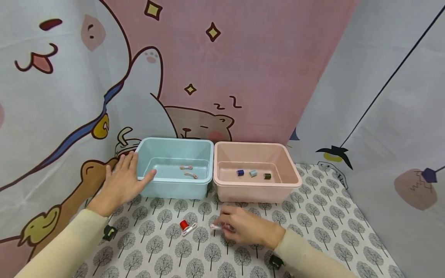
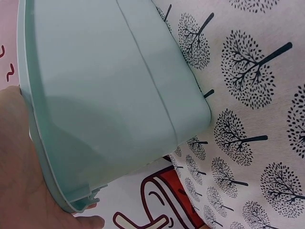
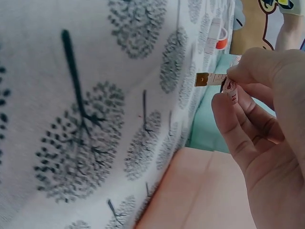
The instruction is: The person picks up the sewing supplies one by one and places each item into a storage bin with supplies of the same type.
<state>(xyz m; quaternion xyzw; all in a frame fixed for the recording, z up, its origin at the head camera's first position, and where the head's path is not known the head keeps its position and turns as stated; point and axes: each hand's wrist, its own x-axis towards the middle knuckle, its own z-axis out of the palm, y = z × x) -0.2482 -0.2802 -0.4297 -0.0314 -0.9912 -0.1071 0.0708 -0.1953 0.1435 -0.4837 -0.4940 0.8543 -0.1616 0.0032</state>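
My right hand [image 1: 240,226] pinches a small rolled measuring tape [image 3: 230,87] between thumb and fingers, low over the tree-print cloth. The tape's brass-coloured end sticks out past the fingertips. My left hand [image 1: 121,183] rests with spread fingers on the left rim of the light blue bin [image 1: 175,189], its thumb reaching over the front corner. In that bin lie two small pinkish strips [image 1: 191,175]. On the cloth in front of it, a red thread spool [image 1: 184,224] lies beside a white strip [image 1: 189,229].
A pink bin [image 1: 257,193] stands right beside the blue one and holds a dark blue spool [image 1: 240,173], a light blue spool [image 1: 253,173] and a dark green spool [image 1: 267,176]. Behind both bins hangs a printed fabric backdrop [image 1: 257,69].
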